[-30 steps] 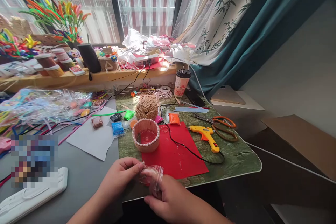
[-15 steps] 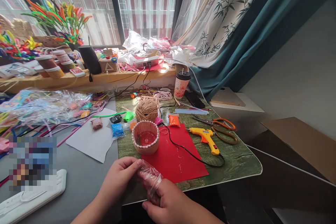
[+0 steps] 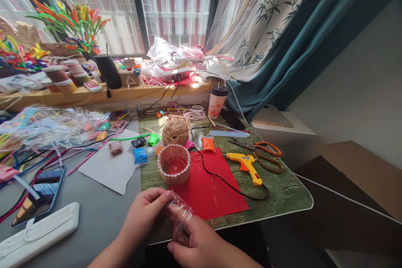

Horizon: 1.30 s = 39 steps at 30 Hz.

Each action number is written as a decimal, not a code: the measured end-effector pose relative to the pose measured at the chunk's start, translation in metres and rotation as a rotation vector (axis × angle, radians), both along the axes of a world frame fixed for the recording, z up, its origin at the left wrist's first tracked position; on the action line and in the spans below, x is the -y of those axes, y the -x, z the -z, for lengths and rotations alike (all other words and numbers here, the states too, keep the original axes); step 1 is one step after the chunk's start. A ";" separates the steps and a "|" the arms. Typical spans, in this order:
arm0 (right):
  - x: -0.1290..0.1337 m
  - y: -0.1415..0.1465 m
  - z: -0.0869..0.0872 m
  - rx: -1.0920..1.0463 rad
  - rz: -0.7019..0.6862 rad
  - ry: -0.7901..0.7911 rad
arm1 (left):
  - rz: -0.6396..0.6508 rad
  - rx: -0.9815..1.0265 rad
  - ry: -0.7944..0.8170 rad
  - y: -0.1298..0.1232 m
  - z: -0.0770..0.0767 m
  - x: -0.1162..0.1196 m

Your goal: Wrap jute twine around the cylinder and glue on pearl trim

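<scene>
Between my two hands is a crinkled clear plastic packet [image 3: 182,214], its lower end showing something brownish-pink. My left hand [image 3: 147,210] pinches the packet's upper edge between thumb and fingers. Lower down, my right hand [image 3: 201,240] is closed around the other end, fingers partly hidden behind the plastic. Just beyond the hands stands a round wooden-looking pot [image 3: 174,178] with a rim of white beads. It rests partly on a red sheet [image 3: 216,197]. Small packets in blue [image 3: 140,156], green [image 3: 153,139] and orange [image 3: 208,144] lie around it.
A yellow glue gun [image 3: 246,165] with a black cord lies on the right, near scissors [image 3: 266,150]. Behind the pot sit a twine ball [image 3: 175,130] and a lidded cup [image 3: 217,102]. At left are a phone [image 3: 40,192], a white power bank [image 3: 40,232] and grey paper [image 3: 108,167].
My hands stay nearly in place; the right hand has shifted slightly left and down, and the plastic is creased a little differently. Other things on the table stay put.
</scene>
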State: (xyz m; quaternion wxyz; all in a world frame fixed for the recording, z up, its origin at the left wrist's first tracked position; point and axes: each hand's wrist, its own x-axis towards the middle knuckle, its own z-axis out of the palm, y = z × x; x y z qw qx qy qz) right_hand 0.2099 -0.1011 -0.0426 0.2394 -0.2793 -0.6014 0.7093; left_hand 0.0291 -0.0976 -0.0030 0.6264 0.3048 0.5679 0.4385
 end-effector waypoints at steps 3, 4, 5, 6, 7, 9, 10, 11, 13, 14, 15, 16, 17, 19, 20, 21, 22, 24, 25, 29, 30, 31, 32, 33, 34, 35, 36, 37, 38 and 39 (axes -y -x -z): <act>0.000 0.004 -0.002 -0.099 0.018 0.091 | 0.007 -0.025 -0.018 0.002 0.003 0.000; 0.000 0.005 -0.002 -0.112 0.046 0.105 | 0.012 -0.032 -0.026 0.003 0.004 0.000; 0.000 0.005 -0.002 -0.118 0.082 0.107 | 0.017 -0.045 -0.034 0.004 0.006 0.000; 0.000 0.005 -0.002 -0.117 0.115 0.102 | 0.025 -0.064 -0.039 0.006 0.007 0.000; 0.000 0.005 -0.002 -0.115 0.139 0.095 | 0.031 -0.085 -0.042 0.007 0.008 0.001; -0.001 0.004 -0.001 -0.119 0.151 0.086 | 0.032 -0.116 -0.050 0.009 0.010 0.002; -0.001 0.004 -0.001 -0.131 0.142 0.087 | 0.031 -0.119 -0.054 0.010 0.010 0.003; -0.001 0.004 0.000 -0.146 0.121 0.091 | 0.033 -0.112 -0.058 0.010 0.011 0.004; -0.001 0.005 0.002 -0.168 0.095 0.094 | 0.041 -0.092 -0.063 0.011 0.011 0.006; -0.001 0.005 0.003 -0.171 0.096 0.089 | 0.042 -0.084 -0.063 0.010 0.010 0.006; 0.000 0.005 0.004 -0.170 0.104 0.083 | 0.042 -0.077 -0.059 0.010 0.010 0.006; 0.000 0.005 0.005 -0.166 0.119 0.075 | 0.039 -0.072 -0.054 0.009 0.009 0.006; 0.001 0.004 0.006 -0.161 0.132 0.068 | 0.032 -0.071 -0.050 0.009 0.009 0.006; 0.001 0.004 0.007 -0.158 0.138 0.060 | 0.029 -0.071 -0.042 0.007 0.008 0.006; 0.001 0.003 0.007 -0.151 0.138 0.055 | 0.030 -0.070 -0.039 0.007 0.009 0.006; 0.000 0.003 0.007 -0.139 0.144 0.046 | 0.031 -0.068 -0.038 0.007 0.009 0.006; 0.000 0.003 0.007 -0.126 0.156 0.038 | 0.030 -0.063 -0.041 0.006 0.010 0.007; -0.002 0.004 0.006 -0.118 0.163 0.043 | 0.032 -0.046 -0.051 0.006 0.011 0.007; -0.003 0.004 0.006 -0.128 0.145 0.064 | 0.032 -0.040 -0.057 0.006 0.012 0.007; -0.004 0.004 0.008 -0.183 0.037 0.188 | 0.025 -0.051 -0.053 0.006 0.014 0.008; -0.004 0.004 0.009 -0.185 0.038 0.207 | 0.022 -0.057 -0.048 0.006 0.015 0.008; -0.004 0.003 0.010 -0.187 0.050 0.221 | 0.021 -0.062 -0.046 0.006 0.015 0.008; -0.004 0.003 0.011 -0.191 0.066 0.234 | 0.019 -0.067 -0.047 0.006 0.016 0.008; -0.004 0.002 0.011 -0.200 0.084 0.246 | 0.021 -0.071 -0.051 0.006 0.017 0.008; -0.004 0.001 0.011 -0.213 0.104 0.255 | 0.021 -0.074 -0.056 0.006 0.018 0.009; -0.004 0.001 0.011 -0.227 0.130 0.262 | 0.015 -0.075 -0.063 0.006 0.019 0.009; -0.004 0.000 0.010 -0.237 0.153 0.265 | 0.007 -0.075 -0.071 0.005 0.019 0.009; -0.005 0.000 0.009 -0.247 0.176 0.266 | -0.004 -0.073 -0.079 0.005 0.020 0.009; -0.005 0.000 0.008 -0.257 0.200 0.263 | -0.018 -0.070 -0.087 0.004 0.021 0.010; -0.005 0.000 0.007 -0.266 0.225 0.258 | -0.035 -0.066 -0.097 0.002 0.021 0.010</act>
